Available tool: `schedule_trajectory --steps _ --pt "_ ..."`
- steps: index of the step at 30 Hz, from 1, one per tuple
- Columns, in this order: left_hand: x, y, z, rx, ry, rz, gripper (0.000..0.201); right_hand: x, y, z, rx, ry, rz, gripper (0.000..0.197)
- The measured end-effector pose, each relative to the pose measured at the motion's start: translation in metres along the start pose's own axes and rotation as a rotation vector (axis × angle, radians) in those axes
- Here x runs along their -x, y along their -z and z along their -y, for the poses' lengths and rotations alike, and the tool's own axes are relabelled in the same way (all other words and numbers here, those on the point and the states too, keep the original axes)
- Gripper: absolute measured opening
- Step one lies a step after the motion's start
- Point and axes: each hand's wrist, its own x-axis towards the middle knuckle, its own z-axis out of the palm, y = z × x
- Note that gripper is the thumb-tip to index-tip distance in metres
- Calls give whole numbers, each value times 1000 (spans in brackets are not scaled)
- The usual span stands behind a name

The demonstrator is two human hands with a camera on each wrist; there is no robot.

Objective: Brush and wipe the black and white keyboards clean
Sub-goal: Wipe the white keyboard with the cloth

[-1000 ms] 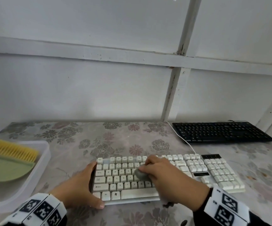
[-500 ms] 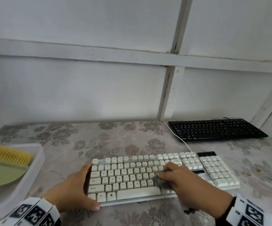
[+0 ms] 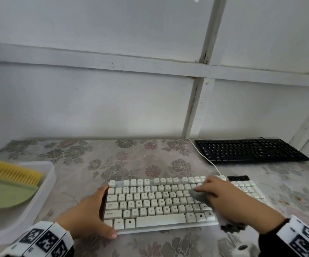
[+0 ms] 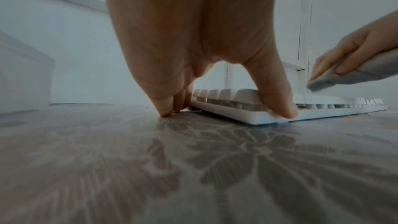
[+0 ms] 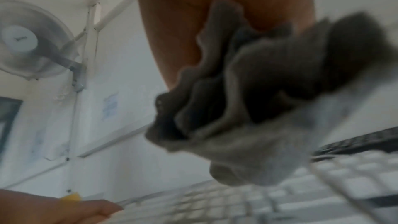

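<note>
Centrally, right hand (image 3: 222,196) gripped grey cloth (image 3: 199,196) on white keyboard (image 3: 161,201); left hand (image 3: 87,216) braced its left edge, fingers seemingly straight.

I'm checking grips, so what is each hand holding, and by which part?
The right hand grips a bunched grey cloth by its middle, ends sticking out. The left hand braces the white keyboard at its left end, thumb on the front edge.

Grey cloth (image 3: 199,196), white keyboard (image 3: 150,201), black keyboard (image 3: 248,151), yellow-bristled green brush (image 3: 3,190), floral tablecloth (image 3: 131,156).
</note>
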Motion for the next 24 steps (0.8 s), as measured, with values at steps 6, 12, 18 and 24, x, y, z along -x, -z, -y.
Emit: schedule_trajectory --steps 6,12,18,24 --pt "1 1 -1 46 11 10 132 -22 -37 66 117 294 74 32" --pt "1 1 -5 57 -8 10 125 -19 -40 34 182 211 21 35" --pt "1 -1 -1 44 -16 7 129 0 -24 -8 65 48 4 32" --pt "0 -1 0 21 -18 -6 131 -6 -14 -2 96 -19 48 25"
